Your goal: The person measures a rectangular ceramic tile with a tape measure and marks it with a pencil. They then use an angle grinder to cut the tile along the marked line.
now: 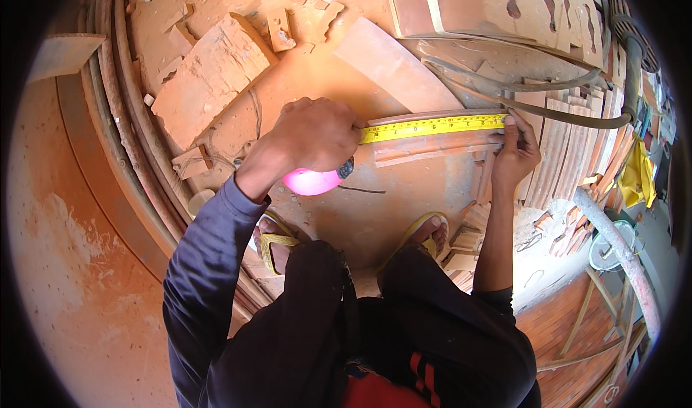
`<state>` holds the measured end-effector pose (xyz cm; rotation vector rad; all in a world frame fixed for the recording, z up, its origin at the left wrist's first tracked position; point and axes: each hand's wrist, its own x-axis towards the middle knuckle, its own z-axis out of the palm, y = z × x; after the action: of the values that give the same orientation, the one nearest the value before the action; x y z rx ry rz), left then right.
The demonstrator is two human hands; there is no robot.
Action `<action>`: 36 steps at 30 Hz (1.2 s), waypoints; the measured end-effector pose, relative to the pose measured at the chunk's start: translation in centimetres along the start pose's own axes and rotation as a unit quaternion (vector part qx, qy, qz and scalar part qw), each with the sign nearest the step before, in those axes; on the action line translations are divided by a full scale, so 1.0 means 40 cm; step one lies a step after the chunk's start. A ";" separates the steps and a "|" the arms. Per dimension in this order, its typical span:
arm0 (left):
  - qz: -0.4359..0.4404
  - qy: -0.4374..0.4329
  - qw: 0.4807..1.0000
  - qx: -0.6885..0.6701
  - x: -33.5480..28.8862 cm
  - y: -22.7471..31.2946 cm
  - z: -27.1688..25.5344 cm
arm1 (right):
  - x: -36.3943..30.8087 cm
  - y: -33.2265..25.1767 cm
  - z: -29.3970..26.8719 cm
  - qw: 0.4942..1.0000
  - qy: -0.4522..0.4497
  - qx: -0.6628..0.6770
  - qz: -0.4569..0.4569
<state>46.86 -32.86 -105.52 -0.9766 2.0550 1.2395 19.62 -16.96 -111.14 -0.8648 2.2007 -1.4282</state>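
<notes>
A yellow tape measure blade point(432, 127) is stretched along a narrow reddish-brown strip point(418, 151) on the dusty floor. My left hand point(313, 130) is closed round the tape at the strip's left end, knuckles up. Just under that hand shows a bright pink rounded thing point(311, 182) with a dark end; whether it is the tape's case I cannot tell. At the strip's right end my right hand point(517, 148) pinches the tape's tip against the edge, thumb on top. Beyond the strip lies a flat pale tile piece point(386, 62), slanting.
Broken slabs point(213, 73) and chips litter the far left. Long pipes point(137, 141) curve along the left side. Stacked strips point(559, 148) stand at the right, with a dark cable point(562, 112) looped over them. A large stack point(497, 8) sits far right. My sandalled feet flank the near floor.
</notes>
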 end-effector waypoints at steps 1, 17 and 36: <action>-0.002 0.000 1.000 -0.002 0.000 0.002 0.000 | 0.000 0.001 0.000 1.000 0.001 -0.002 0.000; 0.024 0.005 1.000 0.011 0.010 0.001 -0.009 | 0.003 -0.008 -0.003 0.999 -0.005 -0.035 0.002; 0.027 -0.005 1.000 0.010 0.029 -0.015 -0.019 | 0.005 0.007 -0.011 1.000 -0.024 -0.001 0.015</action>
<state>46.58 -34.10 -106.36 -0.9090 2.0945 1.2478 19.13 -16.72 -111.23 -0.8537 2.1716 -1.3767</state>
